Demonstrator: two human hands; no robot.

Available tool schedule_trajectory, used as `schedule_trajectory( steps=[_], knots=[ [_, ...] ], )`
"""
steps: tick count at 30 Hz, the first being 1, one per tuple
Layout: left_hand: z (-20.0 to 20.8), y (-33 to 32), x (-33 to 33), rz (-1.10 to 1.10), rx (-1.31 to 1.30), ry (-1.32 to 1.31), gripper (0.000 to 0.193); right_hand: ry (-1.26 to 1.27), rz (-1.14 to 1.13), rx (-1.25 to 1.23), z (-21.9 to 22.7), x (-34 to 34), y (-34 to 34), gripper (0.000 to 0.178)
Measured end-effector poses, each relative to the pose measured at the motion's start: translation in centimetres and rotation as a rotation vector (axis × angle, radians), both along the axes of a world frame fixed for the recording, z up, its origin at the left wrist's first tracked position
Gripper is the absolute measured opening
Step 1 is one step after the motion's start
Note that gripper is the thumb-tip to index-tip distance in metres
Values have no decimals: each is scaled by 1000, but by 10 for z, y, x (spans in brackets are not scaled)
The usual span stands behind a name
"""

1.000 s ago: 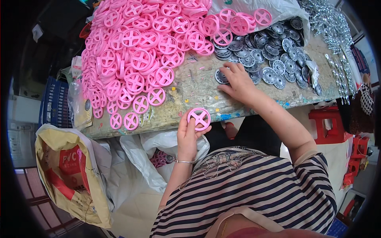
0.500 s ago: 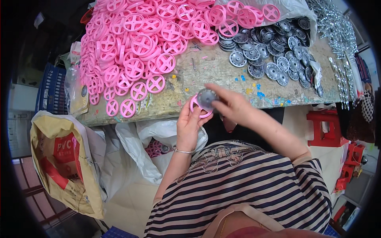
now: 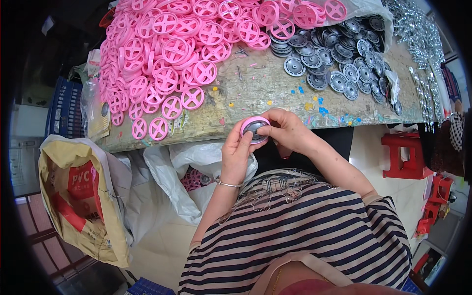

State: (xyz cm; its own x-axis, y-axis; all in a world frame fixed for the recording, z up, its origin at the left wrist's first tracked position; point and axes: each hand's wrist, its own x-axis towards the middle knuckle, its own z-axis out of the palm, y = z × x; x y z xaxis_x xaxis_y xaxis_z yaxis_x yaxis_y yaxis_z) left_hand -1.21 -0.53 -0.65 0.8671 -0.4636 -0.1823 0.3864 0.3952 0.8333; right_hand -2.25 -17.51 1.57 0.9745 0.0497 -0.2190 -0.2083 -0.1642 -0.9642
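Just beyond the table's front edge, my left hand (image 3: 236, 151) grips a pink plastic wheel (image 3: 255, 119) by its left and lower side, the thumb on its face. A round grey plastic disc (image 3: 254, 127) lies inside the pink rim, facing up. My right hand (image 3: 286, 132) closes on the right side of the same wheel, with its thumb pressing on the disc. The fingers under the wheel are hidden. Whether the disc sits flush cannot be made out.
A big heap of pink wheels (image 3: 175, 51) covers the table's left, and grey discs (image 3: 339, 81) lie at the right beside silver tinsel (image 3: 418, 34). Below stand a white plastic bag (image 3: 172, 189) with pink wheels inside, a tan sack (image 3: 118, 236) and a red stool (image 3: 404, 155).
My right hand has brought the grey disc down onto the pink wheel, and its thumb now presses there. The left hand keeps its hold on the wheel.
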Motion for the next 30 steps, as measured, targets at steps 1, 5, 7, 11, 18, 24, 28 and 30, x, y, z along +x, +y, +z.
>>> schedule_trajectory(
  steps=[1, 5, 7, 11, 18, 24, 28, 30],
  knots=[
    [-1, 0, 0, 12, 21, -4, 35, 0, 0, 1, 1, 0, 0, 20],
    [5, 0, -5, 57, 18, 27, 35, 111, 14, 34, 19, -3, 5, 23],
    [10, 0, -2, 38, -41, 83, 36, 133, 0, 24, 17, -3, 5, 24],
    [18, 26, -7, 285, 214, -27, 34, -4, -11, 93, -6, 2, -12, 30],
    [-37, 161, -40, 609, 838, -344, 33, -178, -63, -322, 1, 70, -55, 26],
    [-71, 198, -47, 369, 1446, -593, 26, -657, -179, -980, -31, 162, -65, 39],
    [-37, 157, -34, 522, 1079, -401, 21, -457, -200, -1178, -31, 183, -64, 42],
    [-28, 138, -24, 470, 1087, -734, 18, -388, -147, -1160, -37, 195, -79, 37]
  ],
)
